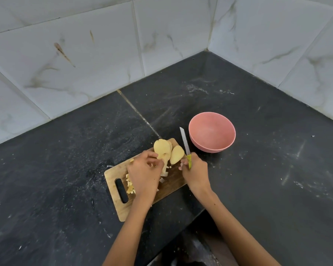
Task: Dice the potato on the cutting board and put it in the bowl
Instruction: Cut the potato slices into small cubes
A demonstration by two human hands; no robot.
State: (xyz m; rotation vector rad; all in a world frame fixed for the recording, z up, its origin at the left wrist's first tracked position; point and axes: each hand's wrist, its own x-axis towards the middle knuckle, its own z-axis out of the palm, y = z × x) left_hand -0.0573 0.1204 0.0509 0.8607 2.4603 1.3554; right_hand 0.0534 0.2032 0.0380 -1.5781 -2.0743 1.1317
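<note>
The left hand's fingers (152,157) are curling onto the sliced potato (164,150) on the cutting board (173,181). The right hand (195,171) is gripping the knife (185,144), blade lifted just right of the slices. The pink bowl (211,131) is sitting near on the desk (65,169).

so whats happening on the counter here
A person is partway through dicing a potato on a wooden cutting board. The left hand holds the potato slices in place, with small diced pieces already piled near the board's handle end. The right hand grips a knife with its blade lifted off the board and pointing away. The pink bowl beside the board holds nothing yet.
</note>
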